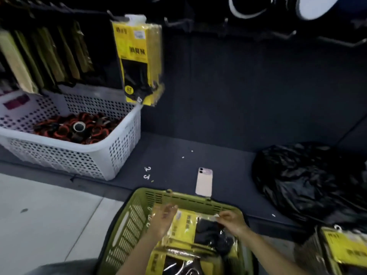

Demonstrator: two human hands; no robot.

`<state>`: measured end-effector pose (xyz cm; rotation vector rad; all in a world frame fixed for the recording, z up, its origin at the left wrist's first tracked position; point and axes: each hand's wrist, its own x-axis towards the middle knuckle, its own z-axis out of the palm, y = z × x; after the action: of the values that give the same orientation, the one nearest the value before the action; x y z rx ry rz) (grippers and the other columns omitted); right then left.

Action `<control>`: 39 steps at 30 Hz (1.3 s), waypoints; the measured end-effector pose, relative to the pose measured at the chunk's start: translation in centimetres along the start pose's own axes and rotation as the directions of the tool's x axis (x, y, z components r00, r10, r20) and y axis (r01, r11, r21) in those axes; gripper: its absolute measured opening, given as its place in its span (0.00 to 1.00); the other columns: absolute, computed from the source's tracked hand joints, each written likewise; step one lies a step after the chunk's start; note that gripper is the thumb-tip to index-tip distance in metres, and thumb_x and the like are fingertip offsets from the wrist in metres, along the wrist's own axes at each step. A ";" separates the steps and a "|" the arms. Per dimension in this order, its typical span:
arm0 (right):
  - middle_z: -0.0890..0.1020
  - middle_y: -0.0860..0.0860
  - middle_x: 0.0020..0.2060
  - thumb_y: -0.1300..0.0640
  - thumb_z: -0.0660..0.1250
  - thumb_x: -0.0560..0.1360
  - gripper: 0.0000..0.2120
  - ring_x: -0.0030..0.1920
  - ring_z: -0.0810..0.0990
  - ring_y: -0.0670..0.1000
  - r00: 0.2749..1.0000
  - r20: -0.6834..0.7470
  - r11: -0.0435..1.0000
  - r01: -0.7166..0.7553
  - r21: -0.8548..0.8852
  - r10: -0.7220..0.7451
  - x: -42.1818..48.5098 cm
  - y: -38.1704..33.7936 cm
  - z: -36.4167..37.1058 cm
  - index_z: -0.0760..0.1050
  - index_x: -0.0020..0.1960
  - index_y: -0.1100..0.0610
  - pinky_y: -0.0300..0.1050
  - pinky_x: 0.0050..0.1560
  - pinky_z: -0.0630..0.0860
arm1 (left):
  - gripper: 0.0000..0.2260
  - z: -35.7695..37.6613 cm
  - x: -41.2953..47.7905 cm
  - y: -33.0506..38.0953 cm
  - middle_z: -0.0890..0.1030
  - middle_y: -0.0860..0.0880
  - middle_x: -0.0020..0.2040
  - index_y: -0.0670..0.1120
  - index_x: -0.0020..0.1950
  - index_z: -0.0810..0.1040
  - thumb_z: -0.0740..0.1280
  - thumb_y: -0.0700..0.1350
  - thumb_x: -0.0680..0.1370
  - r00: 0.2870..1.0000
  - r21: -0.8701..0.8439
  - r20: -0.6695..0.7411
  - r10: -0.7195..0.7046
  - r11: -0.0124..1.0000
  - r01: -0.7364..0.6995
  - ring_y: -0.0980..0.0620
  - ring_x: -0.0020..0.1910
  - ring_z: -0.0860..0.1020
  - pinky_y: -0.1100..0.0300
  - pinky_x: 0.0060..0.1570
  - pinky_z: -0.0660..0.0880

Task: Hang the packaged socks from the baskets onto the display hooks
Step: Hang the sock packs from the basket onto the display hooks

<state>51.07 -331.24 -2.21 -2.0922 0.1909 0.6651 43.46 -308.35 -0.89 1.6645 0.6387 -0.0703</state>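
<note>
Both forearms reach forward and down into the green basket (139,197). The left hand (163,219) is blurred, its fingers stretched out loosely and spread over the basket's left side, gripping nothing that shows. The right hand (231,222) has thumb and fingertips pinched on a pale tab at the far edge of the top sock pack (186,225).

That pack lies flat on other packs in the basket. Its yellow printed end is toward the left hand and its black socks are toward the right, so its long axis seems to run across the basket, though blur makes this uncertain. A hung sock pack (139,60) dangles from a display hook (111,13) with its header up and its long axis near vertical, slightly tilted.

The basket's near part sits over a pale grey floor (49,215), its far rim over a dark low shelf (174,155). On the shelf lie a phone (204,181), back up, a white perforated basket (99,155) of black and red rolls, and a black plastic bag (307,181). More yellow packs (345,249) sit at the lower right, and a dark back panel (238,86) carries further hooks.
</note>
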 end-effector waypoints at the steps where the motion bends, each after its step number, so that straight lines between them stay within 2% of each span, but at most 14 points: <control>1: 0.79 0.55 0.49 0.60 0.74 0.70 0.15 0.50 0.76 0.50 1.000 -0.010 0.999 0.021 -0.049 -0.022 0.1 1.2 0.0 0.78 0.54 0.64 0.39 0.49 0.70 | 0.08 -0.1 -0.2 -1.0 0.76 0.45 0.47 0.36 0.57 0.75 0.64 0.37 0.78 1.000 0.009 -0.005 -0.030 1.000 0.030 0.64 0.34 0.76 0.76 0.35 0.70; 5: 0.74 0.55 0.61 0.56 0.76 0.69 0.28 0.62 0.73 0.52 0.997 -0.044 0.980 0.048 -0.192 -0.057 0.7 3.8 -0.4 0.71 0.64 0.61 0.37 0.56 0.67 | 0.06 -0.3 -0.5 -4.0 0.70 0.56 0.42 0.51 0.45 0.70 0.63 0.41 0.79 0.975 0.035 0.022 -0.223 0.974 0.223 0.64 0.35 0.73 0.71 0.35 0.71; 7: 0.69 0.56 0.67 0.55 0.75 0.70 0.32 0.68 0.69 0.54 1.000 -0.005 0.972 0.025 -0.234 -0.027 1.2 4.2 -0.1 0.67 0.69 0.62 0.38 0.61 0.65 | 0.02 -0.3 -0.5 -5.1 0.74 0.52 0.48 0.46 0.51 0.74 0.64 0.43 0.79 0.963 0.091 0.028 -0.267 0.960 0.263 0.52 0.49 0.77 0.61 0.48 0.73; 8: 0.68 0.56 0.68 0.54 0.75 0.71 0.32 0.69 0.67 0.54 0.999 0.026 0.958 0.029 -0.285 -0.022 1.5 4.4 0.1 0.66 0.70 0.61 0.36 0.62 0.63 | 0.10 -0.2 -0.2 -5.5 0.75 0.48 0.53 0.42 0.58 0.74 0.64 0.44 0.79 0.958 0.160 0.052 -0.282 0.949 0.271 0.47 0.56 0.75 0.57 0.55 0.73; 10: 0.67 0.55 0.69 0.51 0.73 0.71 0.32 0.70 0.65 0.53 0.997 0.064 0.927 0.057 -0.371 -0.035 2.1 4.8 0.7 0.66 0.70 0.58 0.33 0.60 0.61 | 0.20 0.0 0.0 -5.8 0.73 0.45 0.57 0.37 0.67 0.70 0.63 0.47 0.80 0.947 0.221 0.097 -0.305 0.935 0.279 0.45 0.59 0.74 0.48 0.61 0.73; 14: 0.63 0.53 0.71 0.42 0.70 0.71 0.38 0.71 0.59 0.55 0.995 0.062 0.802 0.096 -0.589 -0.074 3.3 5.6 1.6 0.59 0.75 0.52 0.40 0.68 0.57 | 0.23 0.3 0.6 -6.2 0.75 0.39 0.64 0.37 0.68 0.69 0.62 0.52 0.80 0.931 0.375 0.174 -0.319 0.896 0.237 0.42 0.63 0.74 0.46 0.64 0.71; 18: 0.65 0.51 0.65 0.38 0.71 0.68 0.36 0.67 0.61 0.54 0.988 0.049 0.774 0.145 -0.616 -0.145 4.4 6.2 2.3 0.64 0.70 0.52 0.42 0.66 0.60 | 0.10 0.0 1.5 -7.0 0.79 0.43 0.45 0.41 0.48 0.78 0.64 0.47 0.79 0.943 0.387 0.167 -0.288 0.899 0.206 0.46 0.47 0.78 0.47 0.55 0.76; 22: 0.69 0.51 0.60 0.39 0.75 0.65 0.35 0.64 0.67 0.53 0.985 0.068 0.809 0.171 -0.563 -0.160 5.3 6.6 2.1 0.65 0.63 0.53 0.41 0.56 0.63 | 0.14 -0.4 1.6 -7.8 0.75 0.49 0.32 0.45 0.33 0.73 0.67 0.46 0.77 0.956 0.380 0.114 -0.270 0.901 0.209 0.51 0.34 0.74 0.50 0.44 0.78; 25: 0.67 0.52 0.62 0.36 0.73 0.65 0.37 0.68 0.62 0.54 0.988 0.116 0.784 0.155 -0.601 -0.106 5.7 6.7 2.0 0.65 0.67 0.51 0.43 0.63 0.62 | 0.12 -0.2 1.6 -7.6 0.76 0.49 0.33 0.45 0.36 0.75 0.69 0.50 0.75 0.950 0.294 0.098 -0.296 0.920 0.257 0.50 0.36 0.75 0.51 0.44 0.77; 27: 0.66 0.51 0.59 0.35 0.72 0.65 0.33 0.67 0.62 0.54 0.985 0.143 0.776 0.162 -0.610 -0.093 5.9 6.8 1.9 0.69 0.64 0.49 0.41 0.62 0.61 | 0.15 0.2 1.4 -6.7 0.80 0.47 0.42 0.44 0.53 0.78 0.70 0.54 0.74 0.927 0.126 0.126 -0.353 0.933 0.338 0.51 0.39 0.78 0.55 0.45 0.76; 29: 0.66 0.50 0.59 0.35 0.72 0.65 0.33 0.65 0.64 0.51 0.985 0.148 0.801 0.154 -0.579 -0.083 5.7 6.3 1.7 0.69 0.64 0.50 0.39 0.59 0.62 | 0.26 0.6 1.3 -5.8 0.79 0.45 0.56 0.47 0.68 0.69 0.69 0.56 0.74 0.906 -0.031 0.152 -0.395 0.914 0.404 0.51 0.46 0.80 0.52 0.53 0.75; 31: 0.70 0.49 0.61 0.36 0.73 0.65 0.35 0.60 0.68 0.49 0.988 0.148 0.877 0.115 -0.467 -0.051 5.4 5.2 1.4 0.69 0.65 0.52 0.39 0.55 0.64 | 0.24 0.8 0.8 -4.2 0.78 0.47 0.58 0.52 0.66 0.68 0.70 0.55 0.73 0.915 -0.151 0.174 -0.363 0.909 0.389 0.52 0.47 0.81 0.53 0.52 0.74; 35: 0.74 0.44 0.56 0.37 0.73 0.66 0.30 0.57 0.75 0.46 0.976 0.197 0.970 0.132 -0.206 -0.091 3.4 1.5 0.9 0.70 0.62 0.50 0.39 0.52 0.71 | 0.18 0.6 0.6 -0.4 0.82 0.52 0.38 0.47 0.56 0.76 0.72 0.54 0.70 0.979 -0.309 0.073 -0.192 0.929 0.205 0.55 0.38 0.82 0.63 0.40 0.77; 39: 0.82 0.46 0.50 0.45 0.74 0.69 0.18 0.53 0.80 0.45 0.920 0.188 0.939 0.341 0.041 -0.342 0.3 -4.7 1.4 0.77 0.54 0.53 0.37 0.51 0.72 | 0.21 -1.2 0.6 4.8 0.85 0.48 0.49 0.47 0.53 0.79 0.71 0.59 0.67 0.999 -0.470 0.007 -0.048 0.881 0.046 0.49 0.49 0.83 0.55 0.49 0.78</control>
<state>52.52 -327.36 0.40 -1.9720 -0.2772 0.6449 45.75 -307.27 3.40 1.1769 0.6406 0.0521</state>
